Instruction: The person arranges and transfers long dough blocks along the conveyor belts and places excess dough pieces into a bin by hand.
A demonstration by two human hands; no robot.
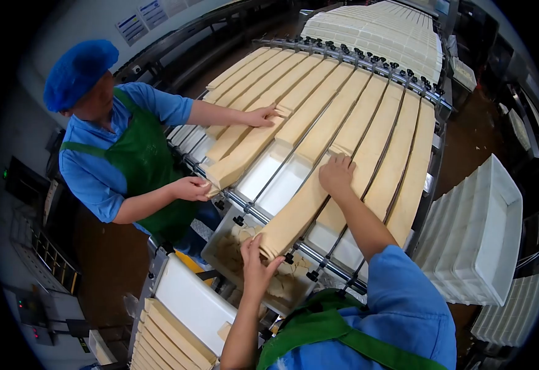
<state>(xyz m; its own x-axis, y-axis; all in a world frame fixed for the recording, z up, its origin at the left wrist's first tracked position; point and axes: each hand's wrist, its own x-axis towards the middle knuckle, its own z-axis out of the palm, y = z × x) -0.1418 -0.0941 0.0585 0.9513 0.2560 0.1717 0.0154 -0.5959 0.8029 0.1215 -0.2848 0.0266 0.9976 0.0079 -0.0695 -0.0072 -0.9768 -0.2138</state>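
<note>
Long pale layered strips (377, 135) lie side by side on a slatted conveyor with thin dividing rods. My left hand (257, 265) grips the near end of one folded strip (294, 219), which sticks out over the front bar. Farther up, my right hand (337, 172) rests on the upper end of that same strip, fingers bent over it, close to the cut end of another strip. To the left, a co-worker (121, 142) in a blue cap and green apron holds a neighbouring strip (242, 154) with both hands.
A metal bar (257, 213) with black knobs crosses the conveyor's front. Below it sits a bin (220, 253) of scraps. More strips (164, 339) lie on a white tray at the lower left. Stacked white crates (467, 228) stand at the right.
</note>
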